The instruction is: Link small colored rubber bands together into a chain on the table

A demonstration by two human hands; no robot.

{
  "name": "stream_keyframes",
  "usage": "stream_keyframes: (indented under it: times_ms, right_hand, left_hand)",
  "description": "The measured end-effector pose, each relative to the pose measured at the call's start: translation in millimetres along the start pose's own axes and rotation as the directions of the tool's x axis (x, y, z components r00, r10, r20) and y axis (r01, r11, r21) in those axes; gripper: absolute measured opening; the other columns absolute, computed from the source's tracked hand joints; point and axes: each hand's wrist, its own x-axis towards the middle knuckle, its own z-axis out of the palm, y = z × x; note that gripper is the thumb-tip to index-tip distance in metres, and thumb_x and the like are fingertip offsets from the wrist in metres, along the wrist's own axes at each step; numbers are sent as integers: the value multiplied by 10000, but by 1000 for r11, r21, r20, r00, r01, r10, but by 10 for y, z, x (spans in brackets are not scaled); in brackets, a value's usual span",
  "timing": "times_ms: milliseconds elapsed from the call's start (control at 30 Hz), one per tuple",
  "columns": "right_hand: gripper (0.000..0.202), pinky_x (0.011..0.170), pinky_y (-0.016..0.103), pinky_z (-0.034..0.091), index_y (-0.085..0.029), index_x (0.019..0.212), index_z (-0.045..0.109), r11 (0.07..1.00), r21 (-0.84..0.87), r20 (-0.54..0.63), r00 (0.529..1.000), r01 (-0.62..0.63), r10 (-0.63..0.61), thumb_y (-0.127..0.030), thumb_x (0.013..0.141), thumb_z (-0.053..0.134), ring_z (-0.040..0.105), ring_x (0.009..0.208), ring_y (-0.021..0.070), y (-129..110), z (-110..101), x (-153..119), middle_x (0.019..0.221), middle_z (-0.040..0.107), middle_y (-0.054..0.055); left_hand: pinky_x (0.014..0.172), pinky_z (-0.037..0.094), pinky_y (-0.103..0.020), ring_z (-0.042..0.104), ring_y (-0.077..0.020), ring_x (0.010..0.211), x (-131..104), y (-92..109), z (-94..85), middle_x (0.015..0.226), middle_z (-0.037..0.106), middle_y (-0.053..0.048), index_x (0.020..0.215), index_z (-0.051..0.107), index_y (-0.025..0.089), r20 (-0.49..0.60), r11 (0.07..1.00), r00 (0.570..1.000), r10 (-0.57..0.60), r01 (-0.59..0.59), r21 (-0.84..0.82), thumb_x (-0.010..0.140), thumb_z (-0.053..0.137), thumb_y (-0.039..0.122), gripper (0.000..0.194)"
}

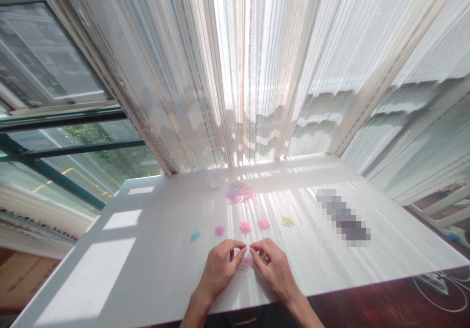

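Note:
My left hand (223,264) and my right hand (272,265) meet near the table's front edge, each with thumb and forefinger pinched. Whatever lies between the fingertips is too small to make out. Just below them is a small pinkish-lilac pile (245,263) of thin pieces, partly covered by the hands. Beyond my hands runs a row of little heaps sorted by colour: blue (196,235), purple (219,230), bright pink (245,227), pale pink (263,224) and yellow (287,221). Farther back lies a larger mixed pastel heap (240,192) of thin strands or loops, perhaps tiny rubber bands.
A clear round container (214,179) stands at the back of the white table (157,269). On the right lies a dark, pixelated object (345,218). Sheer curtains (242,73) hang along the table's far edge, and white cables (440,289) trail on the floor at right.

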Motion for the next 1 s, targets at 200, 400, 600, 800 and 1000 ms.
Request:
stream_keyframes:
  times_ms: [200, 400, 600, 800, 1000]
  right_hand:
    - [209, 656, 283, 552, -215, 931, 728, 1000, 7, 10, 1000, -4, 4, -337, 1001, 573, 647, 700, 182, 8, -1, -1, 834, 699, 49]
    - [232, 650, 293, 557, -218, 935, 736, 1000, 20, -21, 1000, -13, 13, -368, 1001, 572, 650, 687, 186, -8, -2, 3, 821, 704, 52]
    - [248, 633, 290, 540, -218, 936, 726, 1000, 21, -22, 1000, -8, 8, -378, 1012, 552, 644, 685, 186, -9, -12, 6, 824, 699, 53]
    - [198, 626, 283, 517, -220, 926, 712, 1000, 13, 1, 1000, -18, 18, -325, 1003, 564, 632, 689, 181, 2, -12, -5, 822, 688, 40]
    - [179, 629, 281, 514, -221, 920, 709, 1000, 4, 4, 1000, -11, 11, -302, 997, 569, 623, 679, 181, 10, -5, 0, 812, 681, 36]
  left_hand:
    - [704, 549, -271, 677, -156, 704, -14, -16, -20, 901, 790, -33, 964, 772, 232, -12, 1000, 1000, -13, 13, -2, 954, 601, 342, 203]
    - [656, 540, -263, 629, -143, 633, 4, -38, -35, 868, 785, -29, 945, 774, 229, -60, 1000, 998, -29, 29, 4, 931, 599, 341, 208]
    - [620, 517, -254, 548, -131, 591, 4, -172, -173, 861, 754, -31, 931, 775, 229, -225, 998, 973, -44, 50, 23, 950, 594, 452, 288]
    - [602, 499, -245, 508, -123, 549, -38, -361, -354, 716, 602, 3, 895, 804, 243, -387, 985, 920, -60, 118, 126, 936, 573, 617, 442]
    - [623, 503, -249, 535, -133, 568, -60, -423, -360, 684, 546, 14, 873, 808, 247, -412, 977, 909, -61, 138, 160, 937, 561, 615, 448]
